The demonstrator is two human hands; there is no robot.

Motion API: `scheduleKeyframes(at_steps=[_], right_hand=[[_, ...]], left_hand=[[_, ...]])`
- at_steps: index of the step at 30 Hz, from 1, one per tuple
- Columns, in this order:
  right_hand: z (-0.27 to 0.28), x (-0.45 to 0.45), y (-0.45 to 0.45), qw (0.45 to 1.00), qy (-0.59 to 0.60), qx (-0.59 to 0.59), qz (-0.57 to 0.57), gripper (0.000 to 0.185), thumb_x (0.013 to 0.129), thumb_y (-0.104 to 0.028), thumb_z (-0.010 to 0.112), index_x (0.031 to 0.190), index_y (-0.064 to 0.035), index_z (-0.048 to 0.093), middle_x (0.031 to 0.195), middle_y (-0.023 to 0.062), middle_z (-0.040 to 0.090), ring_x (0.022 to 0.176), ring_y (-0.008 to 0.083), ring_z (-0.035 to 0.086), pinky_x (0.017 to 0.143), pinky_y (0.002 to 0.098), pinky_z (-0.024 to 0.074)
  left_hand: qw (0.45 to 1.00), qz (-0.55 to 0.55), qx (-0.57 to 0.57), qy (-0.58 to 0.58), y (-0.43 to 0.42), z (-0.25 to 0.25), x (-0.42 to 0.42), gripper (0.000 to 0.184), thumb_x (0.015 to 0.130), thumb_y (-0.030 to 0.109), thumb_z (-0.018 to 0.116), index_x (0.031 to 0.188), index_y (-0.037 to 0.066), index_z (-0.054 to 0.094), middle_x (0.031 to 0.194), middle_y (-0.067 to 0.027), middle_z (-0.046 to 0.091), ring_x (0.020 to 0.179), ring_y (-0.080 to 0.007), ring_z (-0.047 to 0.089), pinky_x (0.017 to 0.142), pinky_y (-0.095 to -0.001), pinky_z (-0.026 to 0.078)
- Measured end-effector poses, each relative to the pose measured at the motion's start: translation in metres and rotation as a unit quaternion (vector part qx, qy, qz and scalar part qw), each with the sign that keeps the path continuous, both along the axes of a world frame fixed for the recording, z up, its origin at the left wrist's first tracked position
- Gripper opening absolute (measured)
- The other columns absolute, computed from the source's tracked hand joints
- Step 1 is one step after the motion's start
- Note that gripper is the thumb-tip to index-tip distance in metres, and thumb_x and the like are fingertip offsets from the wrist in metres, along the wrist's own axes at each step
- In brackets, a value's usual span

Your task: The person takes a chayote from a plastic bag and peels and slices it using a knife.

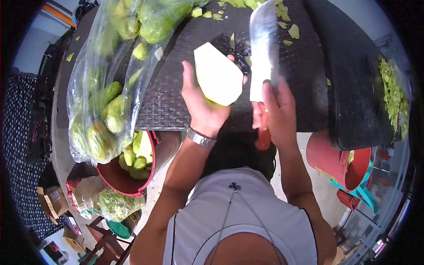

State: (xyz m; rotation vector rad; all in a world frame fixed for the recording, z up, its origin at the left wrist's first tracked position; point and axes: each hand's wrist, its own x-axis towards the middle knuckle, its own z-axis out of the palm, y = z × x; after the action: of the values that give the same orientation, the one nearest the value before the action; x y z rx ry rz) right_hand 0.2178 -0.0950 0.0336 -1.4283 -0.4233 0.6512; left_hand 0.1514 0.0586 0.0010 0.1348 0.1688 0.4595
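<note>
A piece of pale, peeled fruit or vegetable [217, 75] with a flat white cut face rests in my left hand [205, 108], fingers wrapped behind it and thumb at its left side. My right hand [281, 110] grips the red handle [263, 132] of a wide-bladed knife [263, 48]. The blade points up, away from me, just right of the piece and apart from it; it is slightly blurred. Both hands are above the near part of a dark woven table [176, 97].
Clear plastic bags [95, 101] of green produce lie on the left. Below them stands a red bucket [152, 176] holding pale green pieces. Peelings [293, 31] lie at the table's far side, more peelings [393, 92] at the far right. Another red bucket [322, 154] is below right.
</note>
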Motion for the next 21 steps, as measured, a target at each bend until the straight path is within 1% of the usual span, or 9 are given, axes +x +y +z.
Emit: scheduleKeyframes(at_steps=[1, 4, 6, 8, 11, 12, 15, 16, 21], right_hand=[[0.003, 0.001, -0.001, 0.995, -0.094, -0.033, -0.019, 0.023, 0.11, -0.031, 0.052, 0.111, -0.0078, 0.054, 0.071, 0.0005, 0.054, 0.056, 0.0064, 0.051, 0.05, 0.0251, 0.045], [0.009, 0.008, -0.005, 0.995, -0.088, 0.038, 0.011, 0.026, 0.108, -0.034, 0.057, 0.109, -0.0079, 0.058, 0.073, -0.0018, 0.054, 0.065, 0.0047, 0.052, 0.059, 0.0238, 0.0446], [0.006, 0.019, -0.015, 0.994, -0.036, -0.032, 0.095, 0.029, 0.106, -0.036, 0.06, 0.106, -0.0068, 0.059, 0.074, -0.0001, 0.056, 0.068, 0.0062, 0.054, 0.063, 0.025, 0.045], [0.001, 0.015, -0.012, 0.978, -0.131, -0.137, 0.088, 0.041, 0.099, -0.043, 0.071, 0.102, -0.0037, 0.06, 0.072, 0.0071, 0.062, 0.068, 0.0165, 0.064, 0.063, 0.0328, 0.0493], [0.015, -0.003, -0.016, 0.927, -0.311, -0.179, 0.107, 0.047, 0.096, -0.046, 0.073, 0.094, -0.0033, 0.053, 0.064, 0.0028, 0.048, 0.058, 0.0108, 0.044, 0.057, 0.0286, 0.0414], [0.015, -0.005, -0.015, 0.917, -0.322, -0.204, 0.115, 0.057, 0.09, -0.053, 0.077, 0.095, -0.0015, 0.052, 0.064, 0.0091, 0.053, 0.056, 0.0189, 0.056, 0.057, 0.0338, 0.0466], [0.001, -0.01, -0.011, 0.893, -0.385, -0.202, 0.115, 0.055, 0.092, -0.052, 0.075, 0.093, -0.002, 0.052, 0.065, 0.0127, 0.056, 0.057, 0.0305, 0.064, 0.056, 0.0381, 0.0481], [0.001, -0.01, -0.009, 0.901, -0.374, -0.185, 0.115, 0.053, 0.092, -0.051, 0.074, 0.093, -0.0019, 0.053, 0.065, 0.0148, 0.059, 0.061, 0.0385, 0.067, 0.056, 0.0411, 0.0488], [-0.006, -0.01, -0.007, 0.891, -0.392, -0.198, 0.118, 0.05, 0.095, -0.048, 0.072, 0.097, -0.0003, 0.056, 0.064, 0.014, 0.059, 0.059, 0.0362, 0.067, 0.055, 0.0415, 0.0485]], left_hand=[[0.999, -0.013, -0.009, -0.038, 0.001, -0.002, 0.001, 0.066, 0.105, 0.063, 0.037, 0.144, 0.012, 0.055, 0.139, -0.02, 0.061, 0.123, -0.0389, 0.061, 0.109, -0.0632, 0.043], [0.99, -0.051, -0.044, -0.121, 0.002, 0.002, 0.006, 0.066, 0.105, 0.063, 0.038, 0.149, 0.016, 0.051, 0.144, -0.021, 0.056, 0.131, -0.0456, 0.053, 0.113, -0.074, 0.034], [0.989, -0.067, -0.035, -0.124, 0.003, -0.003, 0.008, 0.065, 0.105, 0.063, 0.039, 0.149, 0.016, 0.051, 0.143, -0.0208, 0.057, 0.13, -0.0452, 0.054, 0.113, -0.0735, 0.034], [0.992, -0.066, -0.023, -0.106, 0.003, -0.008, 0.011, 0.064, 0.104, 0.062, 0.042, 0.149, 0.016, 0.05, 0.141, -0.0208, 0.058, 0.128, -0.0447, 0.056, 0.112, -0.0728, 0.036], [0.986, -0.057, 0.002, -0.156, 0.003, -0.013, 0.015, 0.067, 0.103, 0.063, 0.045, 0.151, 0.017, 0.047, 0.137, -0.0184, 0.06, 0.127, -0.0431, 0.057, 0.111, -0.0713, 0.038], [0.99, -0.044, -0.011, -0.136, 0.0, -0.003, 0.016, 0.066, 0.103, 0.067, 0.041, 0.147, 0.017, 0.048, 0.13, -0.0192, 0.062, 0.12, -0.0419, 0.06, 0.102, -0.0685, 0.049], [0.991, -0.029, 0.019, -0.128, -0.002, 0.003, 0.017, 0.069, 0.102, 0.07, 0.042, 0.147, 0.018, 0.046, 0.124, -0.0187, 0.065, 0.121, -0.0434, 0.061, 0.101, -0.0688, 0.05], [0.992, -0.029, 0.025, -0.12, -0.002, 0.005, 0.017, 0.07, 0.101, 0.071, 0.043, 0.147, 0.019, 0.046, 0.122, -0.0184, 0.065, 0.119, -0.0438, 0.062, 0.101, -0.0686, 0.051], [0.994, -0.005, 0.064, -0.086, -0.001, 0.0, 0.017, 0.072, 0.098, 0.074, 0.046, 0.145, 0.019, 0.047, 0.116, -0.0172, 0.068, 0.11, -0.0437, 0.067, 0.096, -0.0647, 0.055]])
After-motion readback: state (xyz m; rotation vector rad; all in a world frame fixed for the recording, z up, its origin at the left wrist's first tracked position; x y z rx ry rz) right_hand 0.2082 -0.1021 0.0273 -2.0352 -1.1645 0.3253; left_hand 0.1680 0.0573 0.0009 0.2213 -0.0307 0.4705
